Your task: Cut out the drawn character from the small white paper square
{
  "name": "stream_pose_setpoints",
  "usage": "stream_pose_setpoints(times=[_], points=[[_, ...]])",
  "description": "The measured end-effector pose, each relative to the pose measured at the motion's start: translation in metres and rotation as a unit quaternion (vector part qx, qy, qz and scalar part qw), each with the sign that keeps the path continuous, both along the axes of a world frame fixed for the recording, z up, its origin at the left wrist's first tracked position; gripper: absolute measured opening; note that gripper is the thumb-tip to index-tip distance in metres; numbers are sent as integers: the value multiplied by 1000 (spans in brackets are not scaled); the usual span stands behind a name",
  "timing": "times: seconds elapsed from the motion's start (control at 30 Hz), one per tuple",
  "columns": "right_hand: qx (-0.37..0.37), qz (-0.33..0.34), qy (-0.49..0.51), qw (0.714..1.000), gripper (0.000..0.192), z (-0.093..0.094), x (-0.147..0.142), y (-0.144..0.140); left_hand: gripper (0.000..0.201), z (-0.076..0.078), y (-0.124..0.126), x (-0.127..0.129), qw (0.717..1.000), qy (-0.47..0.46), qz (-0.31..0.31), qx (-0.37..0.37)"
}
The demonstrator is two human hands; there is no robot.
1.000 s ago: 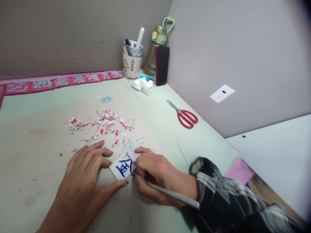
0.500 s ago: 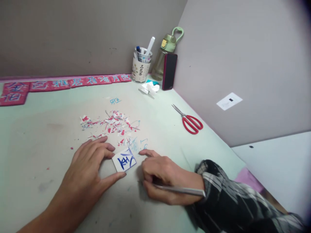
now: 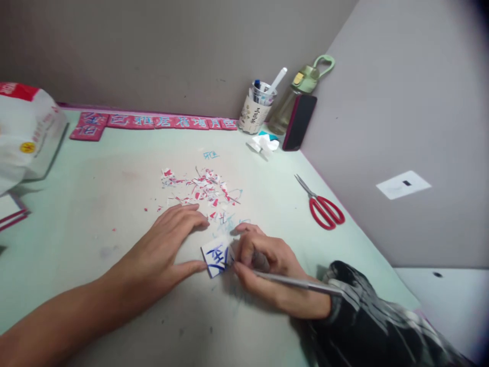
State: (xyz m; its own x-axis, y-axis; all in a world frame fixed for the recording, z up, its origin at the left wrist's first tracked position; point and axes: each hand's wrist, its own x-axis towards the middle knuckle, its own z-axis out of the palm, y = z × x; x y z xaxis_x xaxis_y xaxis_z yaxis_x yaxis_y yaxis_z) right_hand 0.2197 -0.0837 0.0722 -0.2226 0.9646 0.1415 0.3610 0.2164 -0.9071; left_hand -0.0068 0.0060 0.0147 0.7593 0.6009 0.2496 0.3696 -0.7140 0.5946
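A small white square piece with a dark blue character drawn on it lies flat on the table. My left hand is beside it, fingers stretched out and thumb tip at its left edge; the index finger looks apart from it. My right hand grips a slim silver craft knife like a pen, the knife's front end at the right side of the piece. The fingers partly hide the blade and that edge. Red and white cut scraps are scattered beyond both hands.
Red-handled scissors lie on the right. At the back stand a cup of pens, a green bottle and a phone, with crumpled tissue. Red character tiles line the wall; a white bag stands left.
The view has swung left, bringing the bag into sight. The square piece has turned on the table. My right hand has brought the knife to its edge; my left index finger has come away.
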Motion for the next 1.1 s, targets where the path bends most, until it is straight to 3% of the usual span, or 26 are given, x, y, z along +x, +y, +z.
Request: stream_pose_setpoints(times=[0.1,0.23,0.37,0.53,1.1], points=[[0,-61,5,998,25,-4,-4,2,55,-1,-21,4,998,-24,54,22],[26,-34,-11,999,24,-9,-6,0,41,-3,-42,10,994,-32,101,38],[49,12,-29,998,24,-6,-7,1,34,-2,-46,11,995,-20,89,38],[81,67,-62,992,25,-2,-7,5,40,0,-44,8,996,-12,69,45],[115,54,-119,985,25,-8,-13,7,42,-1,-43,5,997,-11,67,29]])
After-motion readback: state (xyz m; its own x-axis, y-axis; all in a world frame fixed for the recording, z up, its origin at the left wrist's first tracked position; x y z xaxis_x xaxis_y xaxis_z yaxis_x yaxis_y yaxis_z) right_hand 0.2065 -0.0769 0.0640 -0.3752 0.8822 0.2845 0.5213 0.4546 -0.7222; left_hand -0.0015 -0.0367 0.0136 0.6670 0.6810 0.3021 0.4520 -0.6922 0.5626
